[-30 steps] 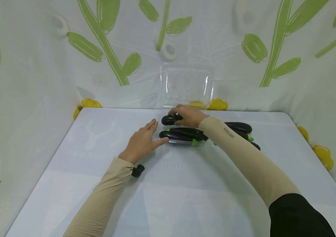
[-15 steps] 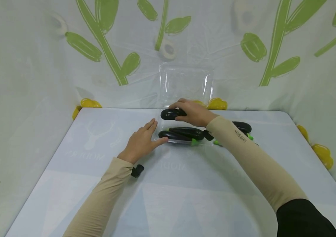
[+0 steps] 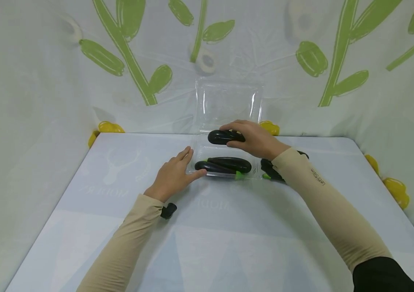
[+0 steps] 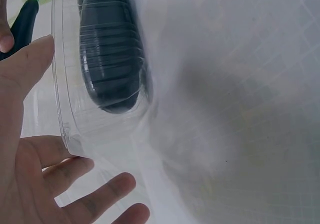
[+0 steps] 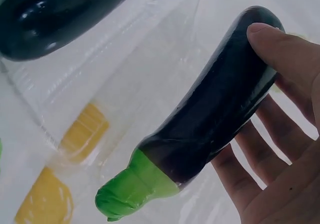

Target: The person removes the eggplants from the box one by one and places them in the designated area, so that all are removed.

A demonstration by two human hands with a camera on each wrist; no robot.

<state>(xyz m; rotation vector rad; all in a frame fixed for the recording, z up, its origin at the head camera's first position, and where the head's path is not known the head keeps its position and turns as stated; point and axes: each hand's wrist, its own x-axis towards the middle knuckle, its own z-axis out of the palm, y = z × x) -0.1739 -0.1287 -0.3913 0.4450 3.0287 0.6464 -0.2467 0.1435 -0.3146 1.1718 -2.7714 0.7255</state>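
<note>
My right hand (image 3: 258, 141) grips a dark eggplant (image 3: 223, 137) by its body, raised over the back of a clear plastic clamshell box (image 3: 204, 153). That eggplant (image 5: 215, 99) shows a green stem end in the right wrist view. Two more eggplants (image 3: 232, 163) lie side by side in the front of the box. The box's lid (image 3: 228, 103) stands up behind it. At the box's left front corner my left hand (image 3: 172, 177) rests with fingers extended. In the left wrist view, its thumb and fingers (image 4: 70, 174) are spread about the box's edge.
More eggplants (image 3: 271, 169) lie right of the box, partly hidden by my right forearm. The white table (image 3: 207, 243) ends just behind the box, where a patterned curtain (image 3: 265, 73) hangs.
My right hand has lifted the eggplant and moved it right, away from the box's back left. My left hand has stayed in place.
</note>
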